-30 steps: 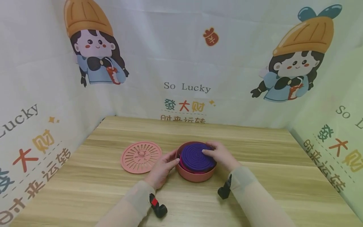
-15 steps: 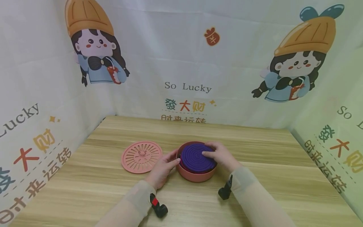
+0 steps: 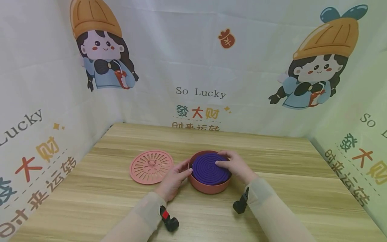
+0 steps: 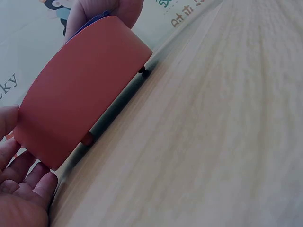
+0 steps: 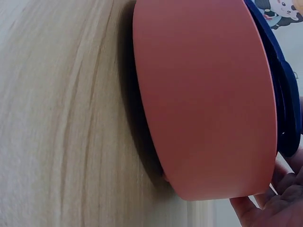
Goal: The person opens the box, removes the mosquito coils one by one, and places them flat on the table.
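A round pink mosquito coil holder (image 3: pixel 208 189) stands on small feet on the table. Inside its rim lies a purple-blue mosquito coil (image 3: pixel 210 169), its right edge standing slightly higher. My left hand (image 3: pixel 173 179) holds the holder's left side, thumb at the rim and fingers against the wall, as the left wrist view shows. On the right, my right hand (image 3: pixel 237 164) pinches the coil's edge, its thumb on top and the other fingers behind the far right rim. In the right wrist view the coil (image 5: pixel 286 104) sticks out past the holder's rim.
A pink slotted lid (image 3: pixel 148 174) with a small knob lies flat on the wooden table (image 3: pixel 99 195), left of the holder and close to my left hand. Printed cloth (image 3: pixel 193 67) hangs along the back and both sides.
The coil has settled lower and shifted slightly left in the holder. A bright pink layer that showed beneath it is now covered. Both hands stay nearly in place.
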{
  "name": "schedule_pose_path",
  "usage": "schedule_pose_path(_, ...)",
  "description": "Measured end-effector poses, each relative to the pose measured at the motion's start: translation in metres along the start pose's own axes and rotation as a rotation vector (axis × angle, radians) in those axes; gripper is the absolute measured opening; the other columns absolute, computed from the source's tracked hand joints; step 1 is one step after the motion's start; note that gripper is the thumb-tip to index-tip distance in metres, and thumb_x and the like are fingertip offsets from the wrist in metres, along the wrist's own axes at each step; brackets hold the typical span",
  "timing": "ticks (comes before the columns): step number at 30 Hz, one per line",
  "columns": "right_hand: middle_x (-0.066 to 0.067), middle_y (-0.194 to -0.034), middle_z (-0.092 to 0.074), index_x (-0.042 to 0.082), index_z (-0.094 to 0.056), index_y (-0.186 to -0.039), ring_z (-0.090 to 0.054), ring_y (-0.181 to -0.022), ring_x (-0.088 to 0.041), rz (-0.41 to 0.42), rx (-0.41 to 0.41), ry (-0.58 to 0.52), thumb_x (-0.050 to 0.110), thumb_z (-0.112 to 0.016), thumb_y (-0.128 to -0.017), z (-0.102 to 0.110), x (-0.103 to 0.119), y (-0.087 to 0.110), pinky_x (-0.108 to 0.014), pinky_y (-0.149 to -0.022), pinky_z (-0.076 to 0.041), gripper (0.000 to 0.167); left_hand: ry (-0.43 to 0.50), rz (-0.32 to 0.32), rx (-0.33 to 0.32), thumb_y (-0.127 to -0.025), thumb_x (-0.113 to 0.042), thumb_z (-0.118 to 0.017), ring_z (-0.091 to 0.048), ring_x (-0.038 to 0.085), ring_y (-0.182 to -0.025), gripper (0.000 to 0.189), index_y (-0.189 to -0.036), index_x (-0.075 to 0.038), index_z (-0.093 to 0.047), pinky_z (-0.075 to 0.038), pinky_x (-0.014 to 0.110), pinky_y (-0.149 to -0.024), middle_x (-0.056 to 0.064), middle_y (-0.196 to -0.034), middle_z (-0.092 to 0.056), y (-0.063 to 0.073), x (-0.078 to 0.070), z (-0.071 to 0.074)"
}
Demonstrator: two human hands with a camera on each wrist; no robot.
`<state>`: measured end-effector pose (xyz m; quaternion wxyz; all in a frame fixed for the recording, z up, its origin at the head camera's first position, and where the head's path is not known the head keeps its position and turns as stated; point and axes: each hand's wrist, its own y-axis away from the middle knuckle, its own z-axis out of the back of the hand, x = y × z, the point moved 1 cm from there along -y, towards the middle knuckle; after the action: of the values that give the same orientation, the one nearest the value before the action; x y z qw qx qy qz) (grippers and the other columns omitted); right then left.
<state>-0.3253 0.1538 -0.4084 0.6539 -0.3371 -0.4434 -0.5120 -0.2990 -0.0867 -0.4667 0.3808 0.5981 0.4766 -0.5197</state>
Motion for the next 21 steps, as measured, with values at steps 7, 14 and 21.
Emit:
schedule_pose_path(7,-0.022,-0.138,-0.045,-0.003,-0.054,-0.129,-0.059,-0.098,-0.023,0.013,-0.017,-0.037,0.010,-0.066,-0.090,0.0021,0.0040,0.0007,-0.029,-0.079,-0.051,0.043,-0.001,0.010,-0.004,-0.097,-0.013,-0.057,-0.032,0.025,-0.139,0.050,-0.145,-0.010,-0.044,-0.018,0.049,-0.115,0.010,-0.146,-0.045,0.0007,-0.0011,0.0000)
schedule_pose_path(14,-0.019,-0.115,-0.057,-0.006,-0.057,-0.126,-0.058,-0.076,-0.011,0.024,-0.041,-0.055,0.008,-0.065,-0.090,0.0035,0.0061,-0.0006,-0.023,-0.068,-0.050,0.039,0.003,0.015,-0.006,-0.096,-0.013,-0.058,-0.032,0.024,-0.139,0.050,-0.145,-0.010,-0.044,-0.016,0.049,-0.115,0.009,-0.146,-0.045,0.0002,-0.0002,0.0008)
schedule_pose_path(21,-0.015,-0.110,-0.064,-0.004,-0.056,-0.129,-0.061,-0.085,-0.013,-0.003,-0.043,-0.035,0.013,-0.066,-0.090,0.0062,0.0096,0.0003,-0.026,-0.077,-0.051,0.043,-0.001,0.009,0.001,-0.096,-0.013,-0.058,-0.033,0.024,-0.139,0.051,-0.145,-0.010,-0.044,-0.017,0.049,-0.115,0.009,-0.146,-0.045,0.0005,-0.0003,0.0006)
